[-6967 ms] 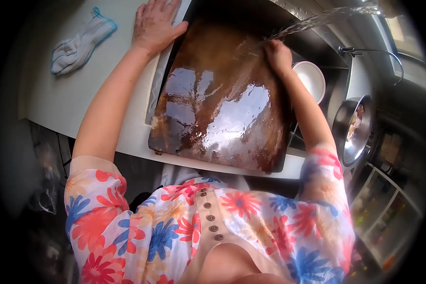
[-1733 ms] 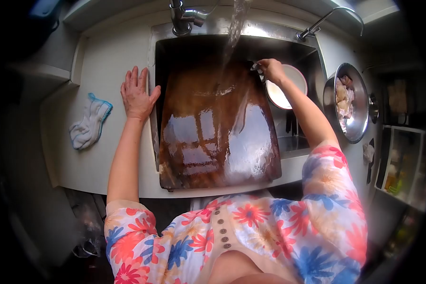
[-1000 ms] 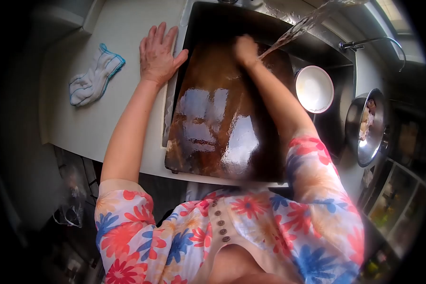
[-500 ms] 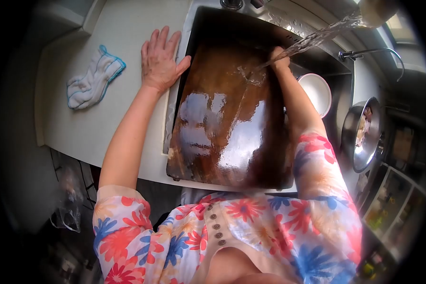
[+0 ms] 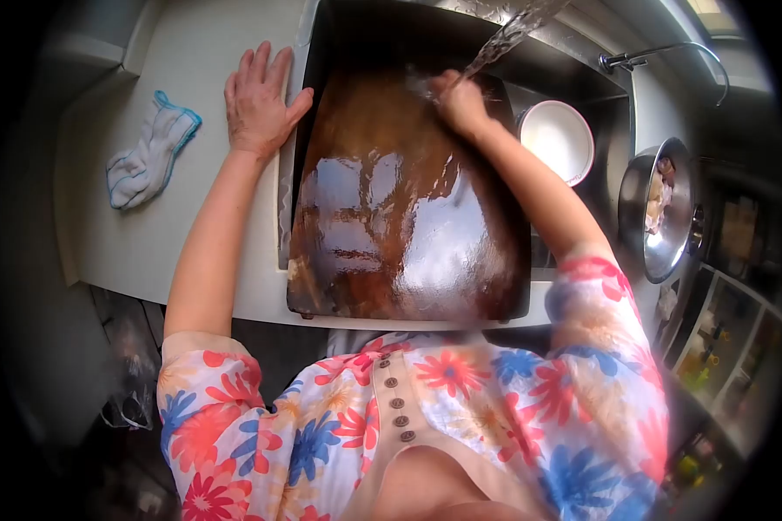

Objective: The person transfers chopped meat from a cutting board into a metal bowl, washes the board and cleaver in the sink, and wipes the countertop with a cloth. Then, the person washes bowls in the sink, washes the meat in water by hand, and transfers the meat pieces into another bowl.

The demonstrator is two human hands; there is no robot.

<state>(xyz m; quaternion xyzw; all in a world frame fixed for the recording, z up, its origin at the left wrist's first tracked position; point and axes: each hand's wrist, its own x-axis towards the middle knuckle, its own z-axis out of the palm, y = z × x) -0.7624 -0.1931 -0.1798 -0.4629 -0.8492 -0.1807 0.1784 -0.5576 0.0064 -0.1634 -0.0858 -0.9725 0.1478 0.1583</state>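
Note:
My left hand point(image 5: 261, 106) lies flat with fingers spread on the white counter point(image 5: 191, 252), beside the sink's left rim. A large, wet brown board point(image 5: 382, 204) rests over the sink, its near end on the counter's front edge. Over the board's far right part is my right hand point(image 5: 460, 102), its fingers curled closed; whatever they may hold is too small and blurred to name. A stream of water point(image 5: 504, 43) falls from the upper right and lands close to that hand. Reflections shine on the board's near half.
A white bowl point(image 5: 557, 143) with a pink rim sits in the sink, right of the board. Right of the sink is a metal bowl point(image 5: 666, 243) holding pieces of meat. A white cloth point(image 5: 154, 156) with blue edging lies at left. A thin curved tap point(image 5: 669, 50) stands behind.
My right hand has moved left from the board's far right edge onto the board, and more of the white bowl shows. My left hand stays flat on the counter. The view has shifted slightly.

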